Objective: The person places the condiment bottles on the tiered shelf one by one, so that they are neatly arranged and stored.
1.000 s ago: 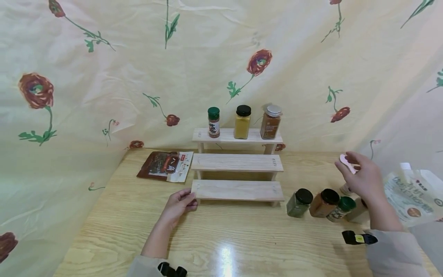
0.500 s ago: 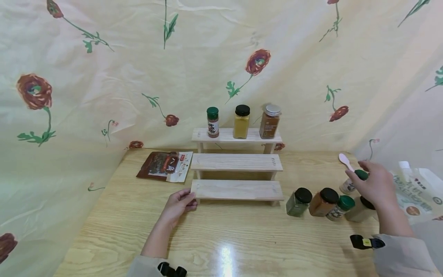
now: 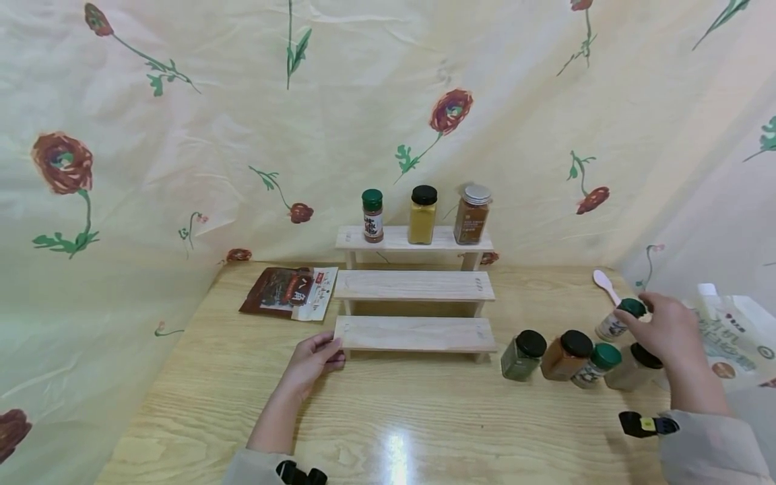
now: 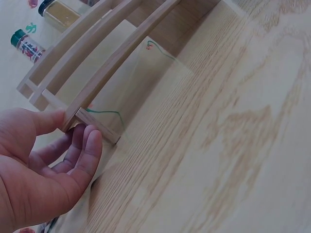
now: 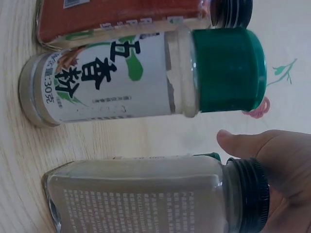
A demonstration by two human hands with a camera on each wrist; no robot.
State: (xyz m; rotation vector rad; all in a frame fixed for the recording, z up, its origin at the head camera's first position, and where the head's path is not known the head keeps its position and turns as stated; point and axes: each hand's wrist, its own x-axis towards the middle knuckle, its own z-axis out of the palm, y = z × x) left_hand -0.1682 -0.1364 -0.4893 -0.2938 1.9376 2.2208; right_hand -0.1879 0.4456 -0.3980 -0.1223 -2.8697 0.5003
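My left hand (image 3: 314,364) pinches the left end of the lowest tier of a three-tier wooden display shelf (image 3: 415,333); thumb and curled fingers show at its corner in the left wrist view. At the right, my right hand (image 3: 667,330) has thumb and fingers spread about the green lid of a small spice jar (image 3: 612,327). In the right wrist view the thumb is stretched out beside that lid, and a black-lidded jar (image 5: 141,194) hides most of the small jar. A pink spoon (image 3: 606,284) lies on the table just behind it.
A green-lidded five-spice shaker (image 5: 112,80), an orange-brown jar (image 3: 565,357) and a dark green jar (image 3: 523,356) stand in a row. Three spice jars, including a yellow one (image 3: 422,219), are on the top tier. A brown packet (image 3: 273,291) lies left; a white pouch (image 3: 736,343) is far right.
My right hand has let go of the pink spoon, leaving it on the table, and moved right and toward me to the green-lidded jar. The left hand has stayed on the shelf.
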